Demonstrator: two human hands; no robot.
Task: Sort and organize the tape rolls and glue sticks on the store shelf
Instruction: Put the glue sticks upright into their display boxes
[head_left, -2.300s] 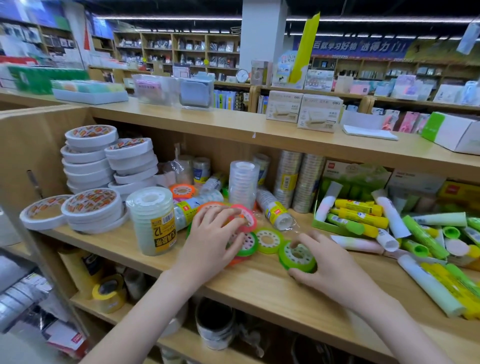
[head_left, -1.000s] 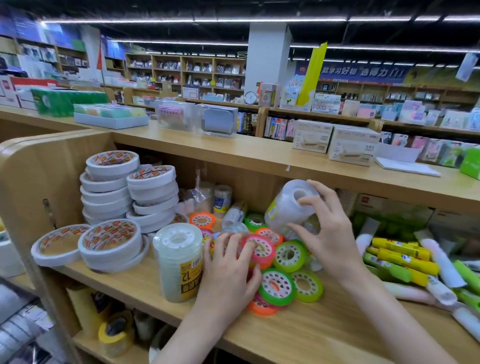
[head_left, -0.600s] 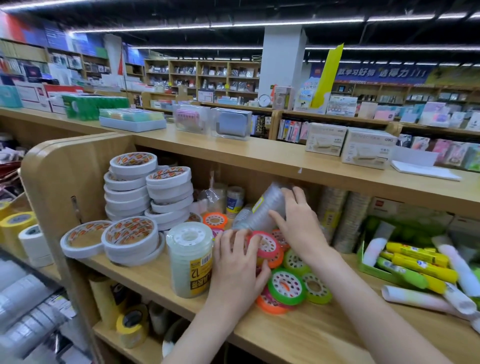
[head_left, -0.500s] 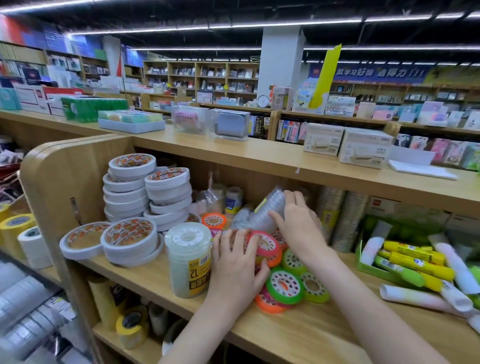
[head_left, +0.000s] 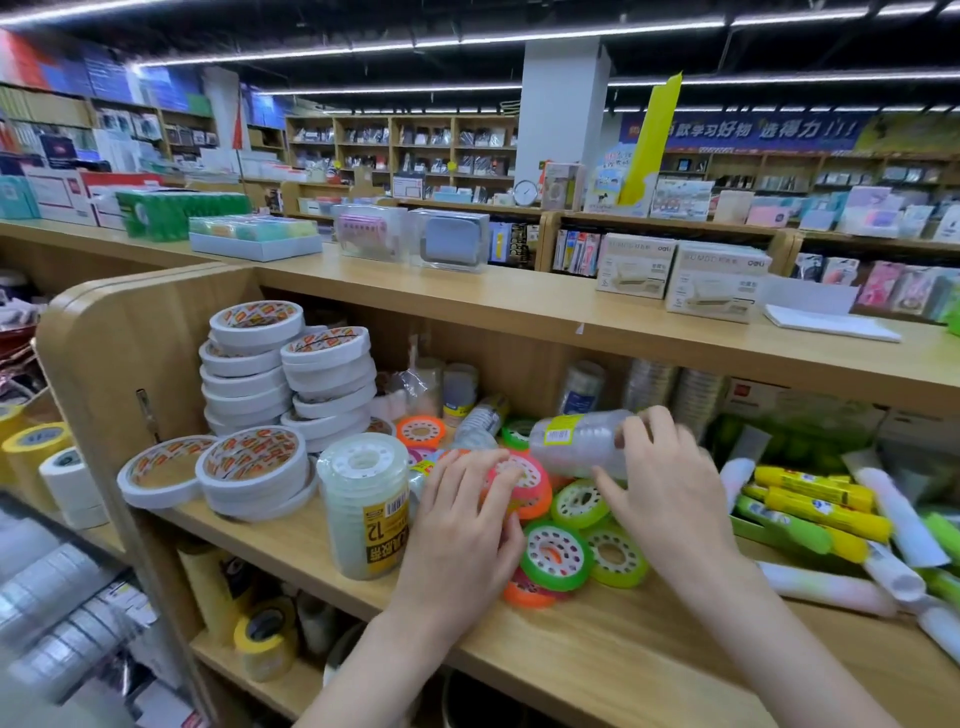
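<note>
Two hands | left hand (head_left: 464, 512) flat on pink tape roll (head_left: 524, 475) | right hand (head_left: 662, 488) gripping clear tape pack (head_left: 576, 441)

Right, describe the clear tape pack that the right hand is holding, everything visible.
The clear tape pack is a shrink-wrapped tube of transparent tape rolls, glossy plastic by its look, with a yellow-green label near its left end. It lies on its side, almost level, raised above the coloured tape rolls on the wooden shelf. The right hand grips its right end, fingers over the top and thumb beneath. Its far end is blurred. The left hand does not touch it.
</note>
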